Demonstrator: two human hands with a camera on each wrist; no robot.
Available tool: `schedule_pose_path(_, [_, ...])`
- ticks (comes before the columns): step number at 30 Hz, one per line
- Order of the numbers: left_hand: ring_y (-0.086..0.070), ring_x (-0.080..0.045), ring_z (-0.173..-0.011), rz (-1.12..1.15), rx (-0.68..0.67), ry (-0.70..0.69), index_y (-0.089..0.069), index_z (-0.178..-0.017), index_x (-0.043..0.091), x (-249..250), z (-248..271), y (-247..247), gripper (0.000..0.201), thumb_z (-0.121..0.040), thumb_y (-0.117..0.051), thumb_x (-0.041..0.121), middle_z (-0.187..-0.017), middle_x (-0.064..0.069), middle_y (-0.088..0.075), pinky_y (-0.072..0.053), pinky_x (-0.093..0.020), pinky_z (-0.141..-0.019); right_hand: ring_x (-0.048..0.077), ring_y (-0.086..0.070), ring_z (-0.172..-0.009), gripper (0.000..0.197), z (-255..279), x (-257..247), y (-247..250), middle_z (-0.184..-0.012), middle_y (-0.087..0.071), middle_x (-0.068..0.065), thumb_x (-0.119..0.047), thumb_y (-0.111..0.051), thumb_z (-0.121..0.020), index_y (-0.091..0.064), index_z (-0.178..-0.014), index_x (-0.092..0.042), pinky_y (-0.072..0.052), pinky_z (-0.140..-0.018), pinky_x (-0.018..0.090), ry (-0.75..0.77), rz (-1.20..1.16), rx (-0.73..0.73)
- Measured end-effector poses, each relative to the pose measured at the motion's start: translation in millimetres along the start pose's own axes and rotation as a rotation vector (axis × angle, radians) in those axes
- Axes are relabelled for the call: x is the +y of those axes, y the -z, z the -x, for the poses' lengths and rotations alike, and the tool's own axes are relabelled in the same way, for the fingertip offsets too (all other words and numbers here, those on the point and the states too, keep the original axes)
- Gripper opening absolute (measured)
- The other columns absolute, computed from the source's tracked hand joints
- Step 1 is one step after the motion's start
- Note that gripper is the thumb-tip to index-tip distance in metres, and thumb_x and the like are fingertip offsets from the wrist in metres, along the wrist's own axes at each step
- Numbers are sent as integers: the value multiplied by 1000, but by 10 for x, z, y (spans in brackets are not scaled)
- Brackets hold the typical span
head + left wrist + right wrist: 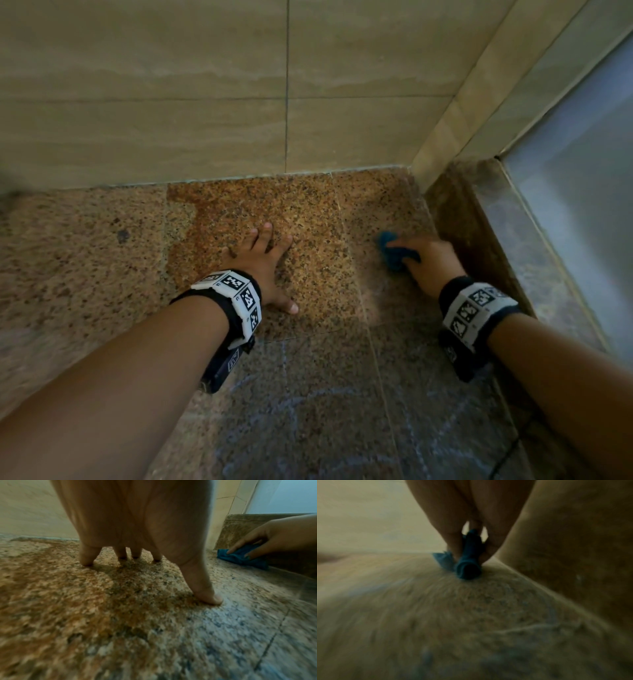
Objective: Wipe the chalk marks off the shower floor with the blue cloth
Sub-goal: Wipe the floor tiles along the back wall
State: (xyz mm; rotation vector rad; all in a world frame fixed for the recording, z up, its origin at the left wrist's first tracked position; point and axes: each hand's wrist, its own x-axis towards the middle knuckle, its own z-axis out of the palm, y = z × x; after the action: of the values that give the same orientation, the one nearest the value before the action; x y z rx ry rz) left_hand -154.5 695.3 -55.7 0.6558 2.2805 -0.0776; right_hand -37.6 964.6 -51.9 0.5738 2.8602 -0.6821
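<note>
The crumpled blue cloth (390,255) lies on the speckled granite shower floor (102,260), close to the right-hand curb. My right hand (430,260) holds it bunched between fingers and thumb and presses it to the floor; the right wrist view shows the cloth (469,566) squeezed between the fingers. My left hand (265,257) rests flat on the floor in the middle, fingers spread, holding nothing. Faint white chalk marks (284,404) curve across the darker tiles nearest me. In the left wrist view the cloth (240,558) sits under the right hand (274,536).
A beige tiled wall (205,102) closes off the far side. On the right, a dark stone curb (479,240) runs under a frosted glass panel (582,212). A rust-coloured patch (257,205) stains the floor around my left hand.
</note>
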Motion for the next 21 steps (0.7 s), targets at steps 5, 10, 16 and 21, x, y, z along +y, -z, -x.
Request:
schedule_pose_path(5, [21,-26,-146,7,-3,-8,16,-150,41,-8,-5,4,131,-60,-74,71,-155,3,34,-3,-62,-116,27,-50,-121,40,75,-28,-18,-133,-54,11,3,-55,-89,-61,-123,-16,-34,-101,23,-187,-118,130])
schedule_pose_path(10, [22,-26,-146,-4,-6,3,16,-150,40,2,9,13,131,-61,-74,71,-155,3,34,-3,-62,-116,20,-52,-120,39,413,-171,-216,-127,-60,5,4,-58,-84,-66,-116,-17,-20,-98,7,215,-35,-119])
schedule_pose_path(16, [24,-27,-145,5,3,-38,14,-150,40,61,103,-72,122,-69,-73,65,-154,1,36,-2,-61,-116,27,-52,-119,39,27,69,26,-132,-56,11,1,-53,-90,-61,-123,-19,-37,-101,27,-226,-121,128])
schedule_pose_path(21, [25,-25,-145,-36,-37,-62,17,-149,42,14,113,-167,124,-67,-73,67,-153,2,38,1,-63,-115,26,-53,-118,39,379,-222,-261,-127,-58,9,4,-57,-86,-65,-118,-15,-32,-101,21,7,-90,57])
